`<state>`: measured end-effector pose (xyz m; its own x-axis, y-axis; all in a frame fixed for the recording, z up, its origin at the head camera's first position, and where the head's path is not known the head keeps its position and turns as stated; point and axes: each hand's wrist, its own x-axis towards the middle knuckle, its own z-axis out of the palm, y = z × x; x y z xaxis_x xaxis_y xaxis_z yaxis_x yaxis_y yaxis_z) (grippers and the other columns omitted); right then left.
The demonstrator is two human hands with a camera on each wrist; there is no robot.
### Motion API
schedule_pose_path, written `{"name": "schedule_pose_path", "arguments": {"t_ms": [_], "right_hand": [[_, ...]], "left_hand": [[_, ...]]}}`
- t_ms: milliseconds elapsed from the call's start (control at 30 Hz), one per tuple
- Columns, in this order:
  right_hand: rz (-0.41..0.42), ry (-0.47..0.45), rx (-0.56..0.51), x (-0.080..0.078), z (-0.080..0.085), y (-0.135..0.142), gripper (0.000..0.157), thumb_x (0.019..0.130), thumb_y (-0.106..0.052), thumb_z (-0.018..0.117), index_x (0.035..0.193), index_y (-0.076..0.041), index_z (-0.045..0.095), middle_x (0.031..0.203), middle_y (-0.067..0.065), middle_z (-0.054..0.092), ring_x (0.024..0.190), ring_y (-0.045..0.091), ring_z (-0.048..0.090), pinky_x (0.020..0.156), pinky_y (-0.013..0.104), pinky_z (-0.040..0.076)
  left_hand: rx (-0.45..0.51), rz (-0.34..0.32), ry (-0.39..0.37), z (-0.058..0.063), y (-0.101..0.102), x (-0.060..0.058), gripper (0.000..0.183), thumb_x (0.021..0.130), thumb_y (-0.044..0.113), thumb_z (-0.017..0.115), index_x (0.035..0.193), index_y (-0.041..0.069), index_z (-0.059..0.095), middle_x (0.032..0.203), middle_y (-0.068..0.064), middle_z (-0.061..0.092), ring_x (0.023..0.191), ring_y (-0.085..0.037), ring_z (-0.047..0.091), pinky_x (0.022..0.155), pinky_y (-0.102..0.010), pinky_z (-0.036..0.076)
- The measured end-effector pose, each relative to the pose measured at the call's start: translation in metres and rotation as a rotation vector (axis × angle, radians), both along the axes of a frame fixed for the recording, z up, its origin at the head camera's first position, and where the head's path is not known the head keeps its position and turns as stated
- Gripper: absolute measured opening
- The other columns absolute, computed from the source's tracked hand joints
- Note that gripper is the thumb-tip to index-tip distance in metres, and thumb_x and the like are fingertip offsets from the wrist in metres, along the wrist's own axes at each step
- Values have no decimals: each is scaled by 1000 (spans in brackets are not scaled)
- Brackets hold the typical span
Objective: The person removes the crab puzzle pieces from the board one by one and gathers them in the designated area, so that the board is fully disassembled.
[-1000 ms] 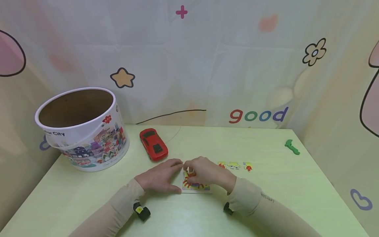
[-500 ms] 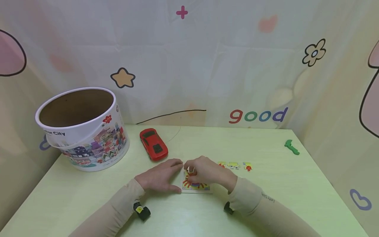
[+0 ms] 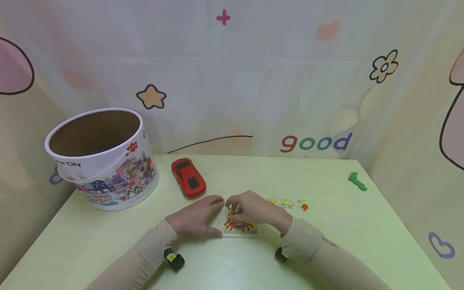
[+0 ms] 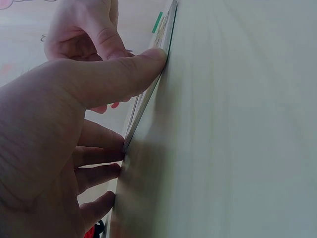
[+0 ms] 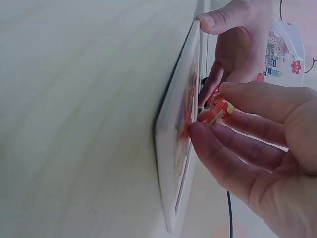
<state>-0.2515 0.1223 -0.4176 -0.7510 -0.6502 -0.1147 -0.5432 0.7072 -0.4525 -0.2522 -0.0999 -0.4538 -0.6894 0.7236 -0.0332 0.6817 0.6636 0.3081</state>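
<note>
A small white-edged jigsaw puzzle board [image 3: 240, 228] with a red and yellow picture lies on the table between the hands. My right hand [image 3: 250, 207] is over the board, and in the right wrist view it pinches a red and yellow puzzle piece [image 5: 219, 110] between thumb and fingers, close above the picture. The left hand [image 3: 195, 215] rests along the board's left side. Its thumb [image 4: 143, 64] presses the near corner, while the other fingers reach toward the far corner. The right hand hides the upper right part of the board.
Loose puzzle pieces [image 3: 303, 204] lie in a row right of the board, partly behind the right hand. Beyond the left hand is a red toy car [image 3: 188, 177]. A large white printed bucket [image 3: 119, 177] stands at the left, and a small green toy [image 3: 357, 181] lies at the far right.
Both hands stay nearly in place, with the right hand shifting very slightly. The whole head view moves down by a few pixels.
</note>
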Motion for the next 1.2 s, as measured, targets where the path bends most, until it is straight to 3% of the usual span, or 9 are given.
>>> {"name": "schedule_pose_path", "arguments": {"t_ms": [267,533,800,1033,1200], "right_hand": [[51,18,-43,0,3,7,35,87,-24,74,119,-11,67,97,-4,72,84,5,65,76,20,55],[33,21,-55,1,7,20,35,88,-25,74,119,-12,68,98,-6,71,84,5,65,77,21,55],[1,59,-58,4,15,31,40,86,-20,74,122,-5,63,95,-1,72,81,9,66,75,23,57],[3,108,-34,6,19,43,29,86,-17,75,112,-6,69,92,-2,70,79,8,63,71,21,55],[20,113,-39,7,21,52,31,86,-17,74,115,-6,70,96,-2,70,81,8,63,74,23,57]], "left_hand": [[-6,10,-12,-1,-1,0,88,78,57,73,146,9,44,149,-5,39,136,-22,40,114,-38,37],[-13,20,-16,-2,-1,0,88,78,57,74,146,9,44,150,-5,38,136,-21,40,114,-38,37],[-13,12,-14,0,-1,0,89,78,56,74,146,7,43,151,-6,38,137,-22,39,114,-38,37],[-6,11,-13,0,0,1,89,79,55,74,146,6,43,151,-6,37,137,-22,39,115,-38,36],[-8,21,-13,1,0,3,89,78,54,75,146,6,43,151,-5,38,137,-21,39,115,-37,36]]}}
